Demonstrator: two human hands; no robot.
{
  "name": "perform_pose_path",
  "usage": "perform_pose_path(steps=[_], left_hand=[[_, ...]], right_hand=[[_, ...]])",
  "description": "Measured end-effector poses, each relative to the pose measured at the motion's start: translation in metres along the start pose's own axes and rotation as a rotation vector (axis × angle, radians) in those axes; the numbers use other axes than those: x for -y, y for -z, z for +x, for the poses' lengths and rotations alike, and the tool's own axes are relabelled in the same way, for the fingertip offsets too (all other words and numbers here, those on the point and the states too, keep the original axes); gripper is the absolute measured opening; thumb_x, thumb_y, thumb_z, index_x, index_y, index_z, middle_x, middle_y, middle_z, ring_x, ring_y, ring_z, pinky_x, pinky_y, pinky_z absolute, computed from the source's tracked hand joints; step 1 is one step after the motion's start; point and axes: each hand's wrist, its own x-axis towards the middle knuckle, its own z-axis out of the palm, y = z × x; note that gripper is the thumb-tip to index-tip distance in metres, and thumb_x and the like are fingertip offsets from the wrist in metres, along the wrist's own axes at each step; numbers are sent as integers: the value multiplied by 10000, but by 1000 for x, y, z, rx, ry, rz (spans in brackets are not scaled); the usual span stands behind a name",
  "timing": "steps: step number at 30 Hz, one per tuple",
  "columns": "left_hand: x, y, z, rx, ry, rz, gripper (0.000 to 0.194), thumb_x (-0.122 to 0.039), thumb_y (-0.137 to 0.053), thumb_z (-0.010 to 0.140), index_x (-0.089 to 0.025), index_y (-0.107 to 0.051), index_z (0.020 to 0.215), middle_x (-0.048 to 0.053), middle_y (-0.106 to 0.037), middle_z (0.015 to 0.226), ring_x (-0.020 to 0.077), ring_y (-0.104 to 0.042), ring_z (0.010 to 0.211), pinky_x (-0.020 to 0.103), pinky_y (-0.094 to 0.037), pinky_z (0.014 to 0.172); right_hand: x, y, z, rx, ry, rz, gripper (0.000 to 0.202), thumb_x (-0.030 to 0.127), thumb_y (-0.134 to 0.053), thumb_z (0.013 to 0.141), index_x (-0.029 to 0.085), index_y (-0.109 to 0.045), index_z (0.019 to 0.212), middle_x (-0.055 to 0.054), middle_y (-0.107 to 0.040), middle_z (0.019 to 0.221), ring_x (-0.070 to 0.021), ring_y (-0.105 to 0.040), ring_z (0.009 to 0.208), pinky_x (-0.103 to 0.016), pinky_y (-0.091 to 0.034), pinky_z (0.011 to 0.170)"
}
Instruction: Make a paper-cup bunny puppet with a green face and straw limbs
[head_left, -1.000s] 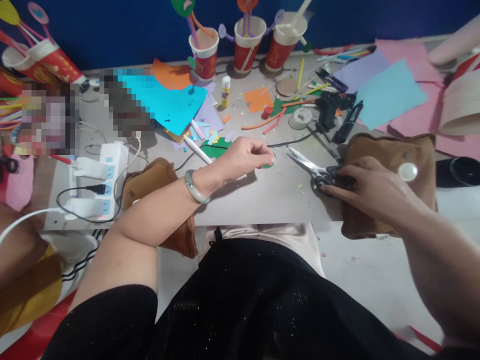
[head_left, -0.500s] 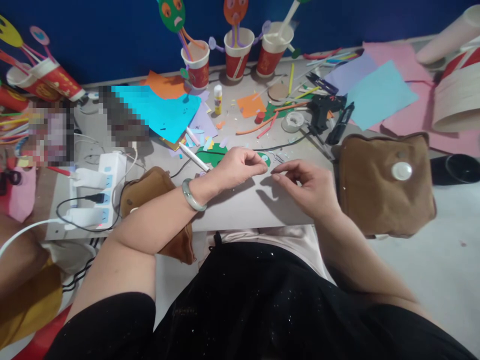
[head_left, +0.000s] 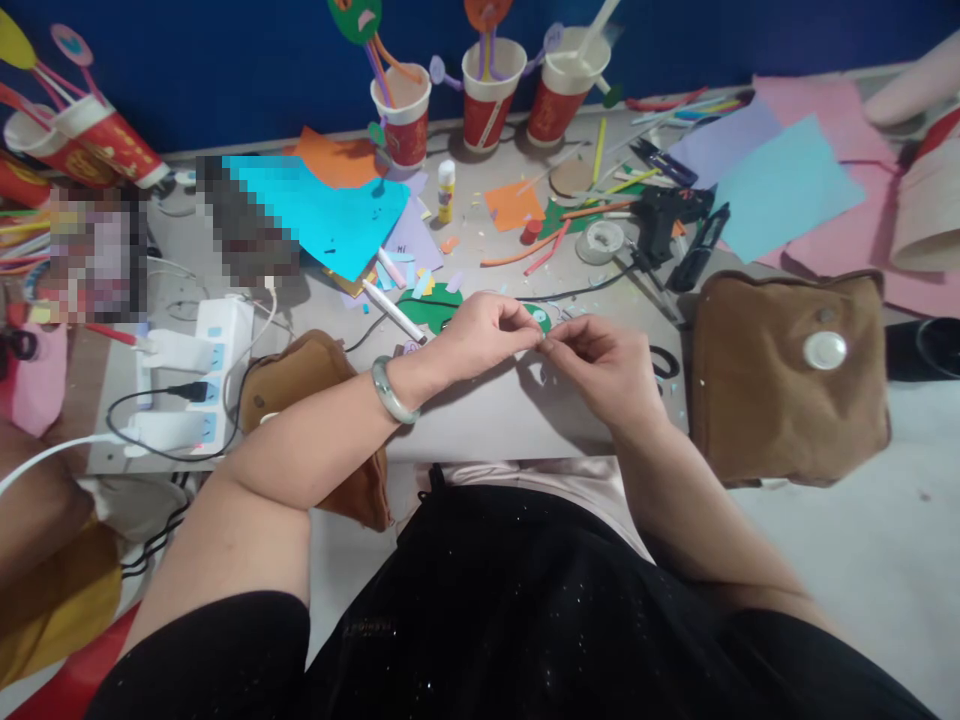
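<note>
My left hand [head_left: 491,335], with a bangle on its wrist, is pinched over the near part of the table [head_left: 480,425]. Its fingertips meet those of my right hand [head_left: 600,360], which is pinched too. Whatever lies between the fingertips is too small to make out. Just beyond them are green paper pieces [head_left: 431,308] and a black cable. A white pen [head_left: 394,312] lies beside my left hand. The black handle of a tool [head_left: 664,362] shows right of my right hand.
Red paper cups [head_left: 491,100] with craft figures stand along the back. A glue stick [head_left: 446,192], tape roll [head_left: 600,242], glue gun [head_left: 664,220] and paper scraps lie beyond my hands. Brown bags [head_left: 787,380] sit at both sides. A power strip [head_left: 225,350] is at left, near another person's arm.
My right hand has moved left and its fingers have closed to meet my left fingertips. The black tool handle has come into sight. The camera view has shifted slightly.
</note>
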Motion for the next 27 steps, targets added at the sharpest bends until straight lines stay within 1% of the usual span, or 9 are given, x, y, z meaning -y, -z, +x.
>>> perform_pose_path(steps=[3, 6, 8, 11, 14, 17, 20, 24, 27], left_hand=[[5, 0, 3, 7, -22, 31, 197, -117, -767, 867, -180, -704, 691, -30, -673, 694, 102, -566, 681, 281, -480, 732], [11, -1, 7, 26, -63, 101, 129, -137, -763, 900, -166, -737, 777, 0, -726, 770, 116, -609, 731, 282, -493, 756], [12, -1, 7, -6, -118, 242, 100, -121, -733, 920, -162, -751, 830, 40, -777, 876, 140, -656, 810, 300, -505, 810], [8, -1, -1, -35, -218, 597, 170, -83, -642, 947, -167, -783, 903, 102, -815, 1041, 207, -712, 953, 361, -498, 904], [0, -3, -13, 71, -245, 896, 275, -89, -545, 993, -162, -799, 917, 141, -820, 1051, 261, -736, 973, 411, -478, 916], [-2, -7, -21, 182, -208, 1060, 321, -66, -501, 1001, -145, -812, 1001, 156, -835, 1022, 261, -756, 912, 408, -471, 870], [3, -11, -23, 227, -218, 1161, 379, -32, -471, 1003, -107, -801, 1175, 172, -839, 1004, 273, -783, 922, 407, -476, 852], [9, -14, -23, 247, -259, 1248, 516, 20, -386, 1009, -62, -722, 1392, 171, -835, 1002, 284, -803, 969, 421, -500, 881], [9, -14, -23, 268, -265, 1259, 518, 24, -388, 1020, -43, -690, 1436, 163, -829, 983, 269, -798, 969, 418, -502, 910]], right_hand=[[0, 0, 2, 1, 2, -25, 400, 605, -863, 821, 258, -669, 777, -22, -681, 699, -169, -562, 612, -329, -455, 588], [1, 2, 5, -38, -4, -54, 333, 517, -862, 806, 250, -668, 764, -9, -648, 650, -147, -530, 567, -299, -418, 541], [0, 5, 7, -74, -27, -76, 289, 470, -863, 797, 248, -680, 766, 1, -627, 619, -136, -505, 544, -279, -390, 511], [-2, 9, 12, -63, -83, -74, 271, 442, -864, 803, 240, -689, 757, 1, -622, 601, -126, -483, 521, -267, -347, 482], [-5, 10, 19, 19, -156, -46, 305, 445, -886, 800, 223, -687, 733, 9, -566, 548, -113, -439, 480, -272, -309, 464], [-5, 9, 25, 72, -241, -40, 355, 462, -919, 777, 217, -671, 711, 30, -504, 498, -99, -395, 450, -264, -265, 452], [-1, 10, 29, 103, -305, -57, 327, 412, -911, 774, 199, -672, 704, 34, -500, 483, -80, -363, 441, -254, -224, 454], [9, 11, 31, 129, -366, -85, 244, 300, -861, 783, 167, -677, 693, 27, -502, 487, -62, -344, 453, -253, -199, 475], [17, 10, 34, 122, -414, -115, 203, 249, -829, 776, 169, -669, 680, 30, -494, 480, -63, -339, 452, -255, -187, 474]])
